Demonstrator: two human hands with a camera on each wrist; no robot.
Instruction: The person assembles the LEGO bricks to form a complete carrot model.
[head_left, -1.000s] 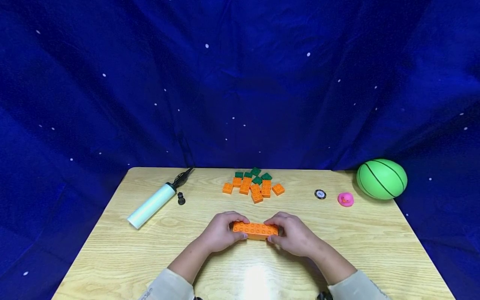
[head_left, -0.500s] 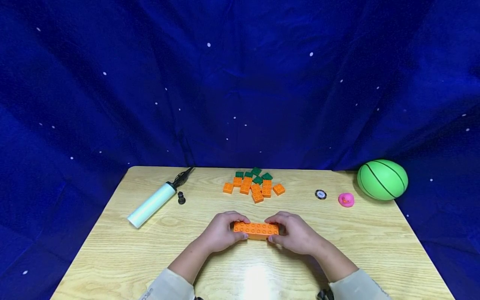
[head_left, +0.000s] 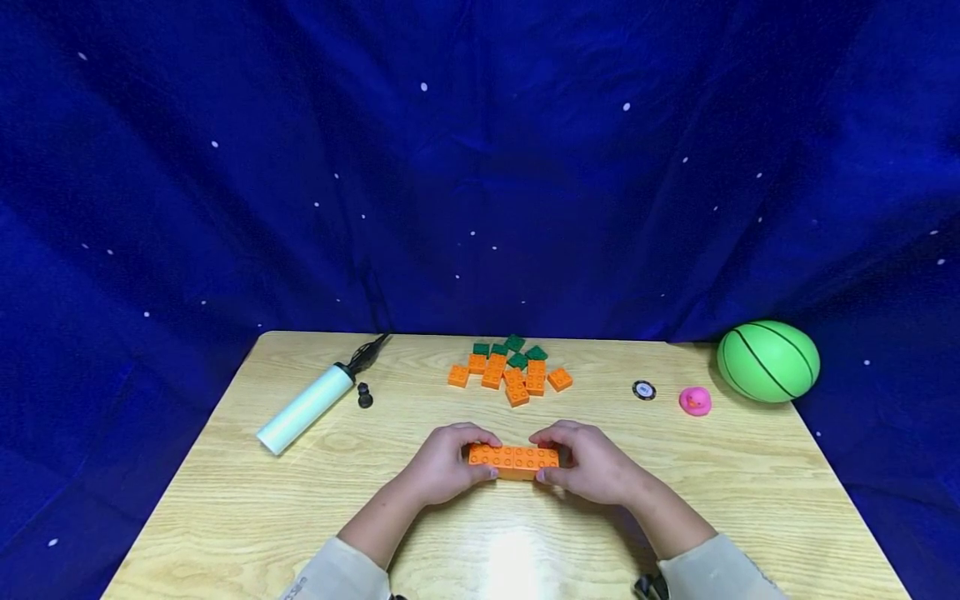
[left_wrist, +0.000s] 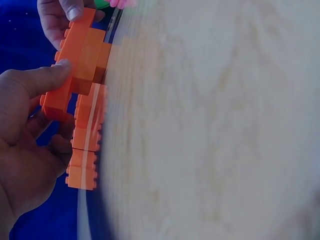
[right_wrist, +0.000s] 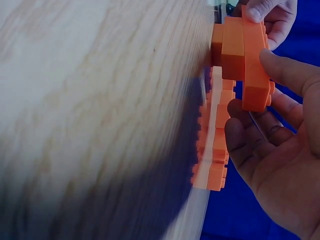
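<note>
In the head view, a stack of orange toy building bricks (head_left: 513,458) stands low over the front middle of the table. My left hand (head_left: 444,468) pinches its left end between thumb and fingers, and my right hand (head_left: 591,465) pinches the other end. Both wrist views show the stack (left_wrist: 77,62) in three layers, the longest on top with studs outward and shorter ones below, narrowing toward the table. Whether the lowest brick (right_wrist: 216,46) touches the wood I cannot tell. Farther back lie several loose orange bricks (head_left: 493,372) and several dark green bricks (head_left: 517,360).
On the wooden table (head_left: 315,508), a pale hand pump (head_left: 307,408) with a black end and a small black chess pawn (head_left: 364,396) lie left. To the right are a poker chip (head_left: 643,390), a pink rubber duck (head_left: 695,402) and a green ball (head_left: 768,362). A blue curtain (head_left: 480,167) hangs behind.
The head view has drifted slightly. Both hands keep the same hold on the brick stack, and the loose things stay where they were.
</note>
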